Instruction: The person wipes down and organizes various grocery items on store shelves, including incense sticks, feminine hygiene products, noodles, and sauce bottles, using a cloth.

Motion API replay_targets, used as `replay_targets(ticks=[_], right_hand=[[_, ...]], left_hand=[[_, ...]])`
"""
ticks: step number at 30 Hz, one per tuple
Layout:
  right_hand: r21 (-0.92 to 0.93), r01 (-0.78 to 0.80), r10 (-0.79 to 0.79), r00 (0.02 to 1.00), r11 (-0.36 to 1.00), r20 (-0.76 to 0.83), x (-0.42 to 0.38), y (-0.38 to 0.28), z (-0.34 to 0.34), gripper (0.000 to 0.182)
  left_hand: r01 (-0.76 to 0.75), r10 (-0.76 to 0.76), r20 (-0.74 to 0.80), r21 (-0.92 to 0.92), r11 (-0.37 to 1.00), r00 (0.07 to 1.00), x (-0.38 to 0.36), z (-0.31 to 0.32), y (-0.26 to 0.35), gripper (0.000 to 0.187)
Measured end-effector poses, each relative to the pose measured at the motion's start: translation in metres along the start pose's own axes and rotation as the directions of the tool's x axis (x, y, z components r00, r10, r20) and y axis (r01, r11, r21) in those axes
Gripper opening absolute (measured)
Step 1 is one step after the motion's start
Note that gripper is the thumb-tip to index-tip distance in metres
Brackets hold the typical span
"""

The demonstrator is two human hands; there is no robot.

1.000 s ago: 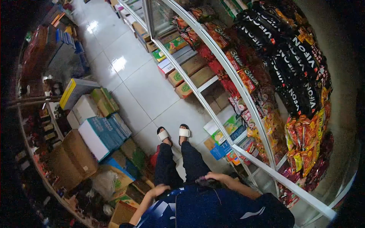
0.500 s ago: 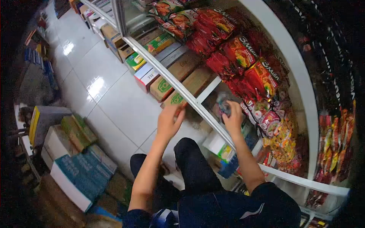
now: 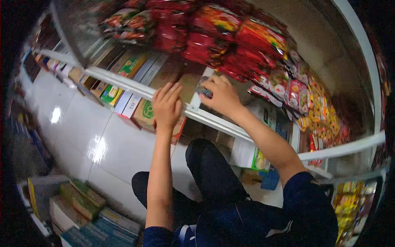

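Observation:
My left hand (image 3: 166, 108) lies with its fingers stretched out over the white shelf rail (image 3: 131, 85), holding nothing. Just right of it, my right hand (image 3: 223, 95) is closed on a crumpled grey-blue cloth (image 3: 204, 91), pressed against the white crossbar (image 3: 196, 101) where it meets the rail. Most of the cloth is hidden under my fingers. Behind the hands, red instant noodle packets (image 3: 251, 61) lie in rows on the shelf. Below the rail stand cardboard boxes (image 3: 145, 113), partly covered by my left hand.
Pink snack packets (image 3: 297, 91) and yellow packets (image 3: 319, 115) fill the shelf's right part. A white box (image 3: 242, 152) stands under the rail near my knee. Stacked boxes (image 3: 88, 224) are at the lower left on the tiled floor (image 3: 74, 131).
My left hand has come onto the rail. My right hand has moved left with the cloth, from behind the rail to the crossbar joint. The view has turned and shifted.

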State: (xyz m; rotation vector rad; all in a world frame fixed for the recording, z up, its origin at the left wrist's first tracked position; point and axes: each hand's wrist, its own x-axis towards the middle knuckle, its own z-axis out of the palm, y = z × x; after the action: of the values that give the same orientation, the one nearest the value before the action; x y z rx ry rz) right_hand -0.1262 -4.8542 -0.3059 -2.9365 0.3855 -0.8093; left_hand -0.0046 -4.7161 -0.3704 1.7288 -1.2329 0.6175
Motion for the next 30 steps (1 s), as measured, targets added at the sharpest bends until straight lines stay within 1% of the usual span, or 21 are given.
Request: replay_targets(ticks=[2,5,6,7,8,9,10,11,13,15,16,17,18,20,21,22,24,25,27,28,30], right_hand=[[0.039,-0.067,0.061,0.989,0.997,0.134,-0.027,-0.007,-0.023,0.027],[0.053,-0.155,0.145,0.976,0.986,0.165,-0.081,0.002,-0.061,0.027],[-0.009,-0.192,0.191,0.971,0.981,0.143,-0.102,0.016,-0.074,0.027],[-0.068,-0.225,0.232,0.965,0.972,0.12,-0.127,0.034,-0.088,0.027],[-0.161,-0.267,0.275,0.961,0.95,0.031,-0.153,0.054,-0.103,0.029],[-0.169,-0.441,0.449,0.894,0.881,0.007,-0.175,0.071,-0.122,0.029],[-0.171,-0.598,0.604,0.797,0.783,-0.017,-0.192,0.083,-0.137,0.03],[-0.171,-0.607,0.613,0.79,0.776,-0.022,-0.202,0.089,-0.143,0.03],[-0.194,-0.792,0.754,0.611,0.579,-0.241,-0.215,0.101,-0.147,0.03],[-0.29,-0.634,0.551,0.77,0.716,-0.323,-0.211,0.108,-0.124,0.03],[-0.265,-0.648,0.6,0.761,0.714,-0.245,-0.192,0.095,-0.119,0.031],[-0.28,-0.614,0.588,0.789,0.738,-0.179,-0.176,0.081,-0.116,0.032],[-0.284,-0.624,0.596,0.78,0.728,-0.187,-0.175,0.079,-0.121,0.032],[-0.149,-0.563,0.539,0.824,0.813,-0.172,-0.179,0.078,-0.12,0.03],[-0.144,-0.568,0.54,0.82,0.811,-0.193,-0.193,0.091,-0.126,0.028],[-0.134,-0.64,0.618,0.767,0.757,-0.172,-0.204,0.097,-0.138,0.026],[-0.139,-0.739,0.69,0.667,0.659,-0.281,-0.228,0.109,-0.15,0.025],[-0.134,-0.741,0.693,0.666,0.658,-0.278,-0.229,0.106,-0.15,0.025],[-0.282,-0.719,0.655,0.695,0.635,-0.297,-0.228,0.097,-0.152,0.024],[-0.273,-0.716,0.652,0.698,0.642,-0.296,-0.223,0.092,-0.149,0.024],[-0.261,-0.59,0.551,0.807,0.764,-0.213,-0.206,0.082,-0.135,0.023]], left_hand=[[0.009,-0.009,-0.004,0.033,0.999,1.0,-0.001,0.003,-0.001,0.03],[-0.066,0.072,-0.103,0.061,0.996,0.992,-0.004,0.015,-0.011,0.027],[-0.083,0.086,-0.095,0.041,0.996,0.992,-0.005,0.019,-0.013,0.027],[-0.104,0.107,-0.142,0.031,0.994,0.984,-0.005,0.022,-0.015,0.028],[-0.123,0.126,-0.188,0.023,0.992,0.974,-0.004,0.024,-0.017,0.029],[-0.138,0.143,-0.195,0.037,0.99,0.97,-0.004,0.024,-0.017,0.032],[-0.146,0.149,-0.187,0.026,0.989,0.971,-0.005,0.024,-0.015,0.032],[-0.132,0.137,-0.182,0.039,0.991,0.974,-0.004,0.024,-0.015,0.032],[-0.115,0.121,-0.188,0.044,0.992,0.975,-0.004,0.024,-0.015,0.033],[-0.115,0.118,-0.176,0.028,0.993,0.977,-0.005,0.025,-0.017,0.033],[-0.105,0.109,-0.164,0.03,0.994,0.98,-0.006,0.025,-0.017,0.033],[-0.118,0.124,-0.155,0.046,0.992,0.98,-0.006,0.024,-0.016,0.034],[-0.127,0.131,-0.152,0.033,0.991,0.98,-0.006,0.025,-0.015,0.034],[-0.125,0.132,-0.157,0.058,0.991,0.979,-0.007,0.025,-0.016,0.035],[-0.107,0.112,-0.14,0.047,0.993,0.984,-0.007,0.024,-0.017,0.035],[-0.109,0.115,-0.129,0.048,0.993,0.985,-0.007,0.024,-0.016,0.035],[-0.107,0.113,-0.141,0.053,0.993,0.983,-0.006,0.023,-0.014,0.034],[-0.109,0.115,-0.136,0.057,0.992,0.984,-0.006,0.023,-0.013,0.034],[-0.088,0.096,-0.122,0.071,0.994,0.988,-0.007,0.023,-0.014,0.034],[-0.09,0.1,-0.125,0.082,0.993,0.987,-0.007,0.023,-0.013,0.034],[-0.079,0.089,-0.122,0.084,0.993,0.988,-0.007,0.023,-0.012,0.033]])
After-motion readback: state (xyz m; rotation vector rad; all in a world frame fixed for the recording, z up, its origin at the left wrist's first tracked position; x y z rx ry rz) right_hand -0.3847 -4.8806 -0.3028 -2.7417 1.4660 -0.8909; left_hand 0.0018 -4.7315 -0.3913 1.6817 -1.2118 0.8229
